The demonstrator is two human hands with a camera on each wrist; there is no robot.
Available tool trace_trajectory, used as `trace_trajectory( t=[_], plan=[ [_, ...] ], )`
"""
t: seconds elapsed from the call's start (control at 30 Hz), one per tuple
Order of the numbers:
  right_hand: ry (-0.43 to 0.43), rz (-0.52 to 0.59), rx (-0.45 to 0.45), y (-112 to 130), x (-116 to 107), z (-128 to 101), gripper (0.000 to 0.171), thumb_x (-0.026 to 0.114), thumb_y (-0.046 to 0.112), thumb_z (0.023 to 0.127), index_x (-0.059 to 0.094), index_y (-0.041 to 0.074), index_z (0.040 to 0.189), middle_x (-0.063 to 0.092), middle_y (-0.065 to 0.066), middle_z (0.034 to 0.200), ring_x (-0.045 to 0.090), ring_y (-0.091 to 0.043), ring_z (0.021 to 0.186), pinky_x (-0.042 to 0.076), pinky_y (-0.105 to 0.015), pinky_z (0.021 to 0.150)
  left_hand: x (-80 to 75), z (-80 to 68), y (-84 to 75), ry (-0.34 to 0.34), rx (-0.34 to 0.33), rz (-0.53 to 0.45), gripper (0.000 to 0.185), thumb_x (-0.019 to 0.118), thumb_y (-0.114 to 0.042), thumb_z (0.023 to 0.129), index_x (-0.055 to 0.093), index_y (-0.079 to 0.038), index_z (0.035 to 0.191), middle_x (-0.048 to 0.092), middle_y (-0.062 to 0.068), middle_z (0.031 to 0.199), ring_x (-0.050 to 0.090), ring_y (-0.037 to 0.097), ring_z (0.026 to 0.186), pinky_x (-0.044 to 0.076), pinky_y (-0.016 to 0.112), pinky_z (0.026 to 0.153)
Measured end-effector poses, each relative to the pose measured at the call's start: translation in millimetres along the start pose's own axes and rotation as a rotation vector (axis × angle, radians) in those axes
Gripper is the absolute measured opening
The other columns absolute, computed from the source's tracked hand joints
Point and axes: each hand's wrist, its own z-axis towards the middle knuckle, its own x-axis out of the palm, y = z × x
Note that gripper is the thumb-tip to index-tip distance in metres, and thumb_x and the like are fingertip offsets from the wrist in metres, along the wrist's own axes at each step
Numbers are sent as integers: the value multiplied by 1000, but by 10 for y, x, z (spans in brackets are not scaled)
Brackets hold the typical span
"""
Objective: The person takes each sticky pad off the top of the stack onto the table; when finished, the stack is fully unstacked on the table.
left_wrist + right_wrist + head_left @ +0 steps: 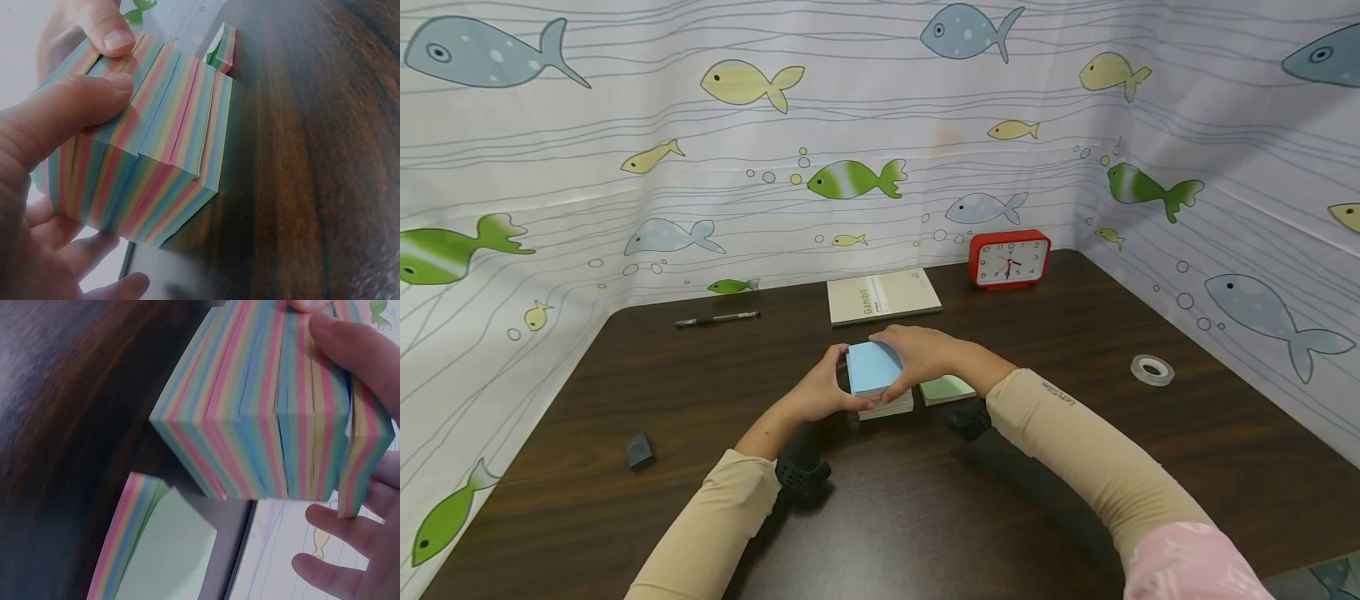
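Both hands, left hand [820,392] and right hand [917,354], have their fingers curled round the rainbow-edged block of note paper [874,368], blue sheet on top, held above the bench [1075,433] at centre, at 6 o'clock from the notepad [883,296]; it looks light but loose-leaved, apt to shear, best clamped across opposite side faces.

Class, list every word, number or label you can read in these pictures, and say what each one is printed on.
"Gambit": on the notepad cover; its smaller print is too small to read.
"LetsSlim": on the right sleeve.
Numerals 1 to 12: on the red clock dial.
Pen and paper block: no readable text.
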Motion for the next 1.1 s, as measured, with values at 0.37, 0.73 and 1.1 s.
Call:
trace_trajectory(
  t=[0.37,0.73,1.1],
  plan=[
    [-64,26,11,-162,-85,-180,87,73,49,60,40,8,129,48,-3,115,46,-16,93,41,-30,74,2,15,-16,-15,-4,-40,87,78,-14,64,21,0,127,30,18,127,31,34,120,35,43,87],
    [-76,59,39,-342,-115,-366,83,75,40,61,40,6,128,48,-5,113,46,-18,93,42,-32,74,13,-4,-18,-18,-52,2,92,79,-22,63,20,-3,131,25,19,134,26,32,124,30,44,92],
    [-90,85,87,-509,-136,-547,81,75,37,62,39,6,128,46,-7,113,45,-21,93,43,-36,74,6,-4,5,-9,-48,27,93,78,-27,64,19,-3,132,17,19,138,24,34,124,29,46,93]
  ],
)
